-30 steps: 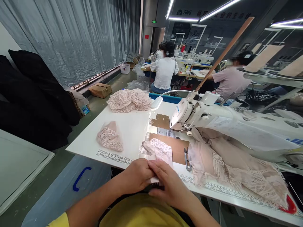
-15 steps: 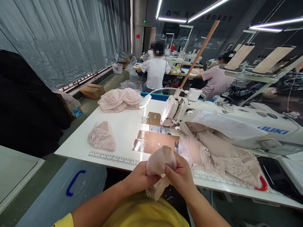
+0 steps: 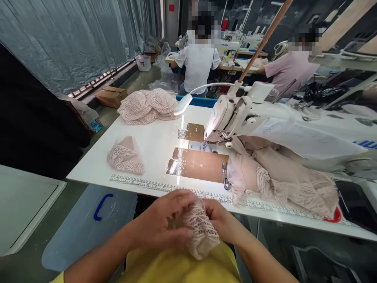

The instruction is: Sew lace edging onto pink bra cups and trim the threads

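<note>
Both of my hands hold one small pink lace piece (image 3: 200,232) in front of my chest, below the table's front edge. My left hand (image 3: 160,226) curls its fingers round the left side of it. My right hand (image 3: 221,221) grips it from the right, partly hidden behind the lace. The piece hangs bunched between the two hands, above my yellow shirt. A white sewing machine (image 3: 235,118) stands on the white table (image 3: 153,149) beyond my hands.
A heap of pink fabric and lace (image 3: 279,177) lies under the machine arm. A folded lace piece (image 3: 125,156) and a bigger lace pile (image 3: 149,105) lie at the left. Small snips (image 3: 224,177) lie by a brown plate. Two people sit at machines behind.
My hands lifted the lace piece off the table edge, then drew it down toward my lap and turned it so the net side faces up. The camera tilted lower.
</note>
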### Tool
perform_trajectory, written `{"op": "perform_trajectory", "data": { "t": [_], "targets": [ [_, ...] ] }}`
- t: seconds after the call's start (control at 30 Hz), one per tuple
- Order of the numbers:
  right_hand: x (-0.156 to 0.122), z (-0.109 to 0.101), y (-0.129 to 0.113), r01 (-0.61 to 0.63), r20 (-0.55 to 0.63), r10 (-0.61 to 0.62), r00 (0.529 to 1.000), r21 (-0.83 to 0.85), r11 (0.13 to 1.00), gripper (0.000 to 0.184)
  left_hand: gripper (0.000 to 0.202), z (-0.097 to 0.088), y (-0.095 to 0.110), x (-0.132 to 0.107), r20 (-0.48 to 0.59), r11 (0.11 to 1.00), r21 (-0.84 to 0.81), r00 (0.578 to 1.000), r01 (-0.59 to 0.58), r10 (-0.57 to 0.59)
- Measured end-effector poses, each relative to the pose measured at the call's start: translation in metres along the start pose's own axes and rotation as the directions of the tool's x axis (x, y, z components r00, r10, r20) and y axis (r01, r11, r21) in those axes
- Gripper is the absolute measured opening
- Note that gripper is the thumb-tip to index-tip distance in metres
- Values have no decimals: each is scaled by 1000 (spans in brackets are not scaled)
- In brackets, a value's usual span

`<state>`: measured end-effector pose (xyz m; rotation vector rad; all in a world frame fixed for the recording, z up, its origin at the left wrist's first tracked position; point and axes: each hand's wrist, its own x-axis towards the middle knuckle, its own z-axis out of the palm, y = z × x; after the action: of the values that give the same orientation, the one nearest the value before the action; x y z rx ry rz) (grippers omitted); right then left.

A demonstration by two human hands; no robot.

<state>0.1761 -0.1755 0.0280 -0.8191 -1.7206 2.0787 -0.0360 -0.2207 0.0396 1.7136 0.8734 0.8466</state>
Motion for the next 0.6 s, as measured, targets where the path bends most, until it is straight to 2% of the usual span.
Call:
{"op": "perform_trajectory", "data": {
  "t": [0.07, 0.13, 0.2, 0.23, 0.33, 0.43, 0.5, 0.57, 0.6],
  "targets": [
    [1, 6, 3, -52, 68, 46, 997, 98, 994, 34, 72, -4, -8, 6, -71, 994, 105, 997, 39, -31],
    [0, 7, 5, -34, 23, 31, 999, 124, 992, 33, 74, -6, -16, 12, -14, 995, -12, 995, 97, -97],
    [0, 4, 6, 53, -131, -41, 990, 84, 995, 36, 60, -8, -21, 16, 56, 979, -141, 989, 145, -139],
    [-1, 2, 8, 85, -220, -72, 973, 49, 995, 44, 50, -9, -22, 17, 53, 976, -153, 987, 158, -151],
    [-3, -4, 15, 69, -410, -105, 906, -102, 992, 64, 26, -10, -23, 17, -91, 989, 28, 986, 145, -142],
    [-5, -8, 19, 14, -468, -180, 865, -336, 942, 55, 18, -10, -25, 14, -274, 938, 341, 961, 63, 35],
    [-4, -9, 19, 13, -453, -243, 858, -454, 891, 41, 18, -11, -26, 11, -348, 861, 508, 914, -6, 211],
    [-2, -10, 17, 34, -434, -280, 856, -493, 869, 29, 22, -11, -21, 10, -345, 806, 586, 875, -82, 340],
    [-1, -9, 16, 48, -425, -290, 858, -495, 868, 25, 24, -11, -18, 10, -313, 794, 594, 872, -129, 376]
  ]
}}
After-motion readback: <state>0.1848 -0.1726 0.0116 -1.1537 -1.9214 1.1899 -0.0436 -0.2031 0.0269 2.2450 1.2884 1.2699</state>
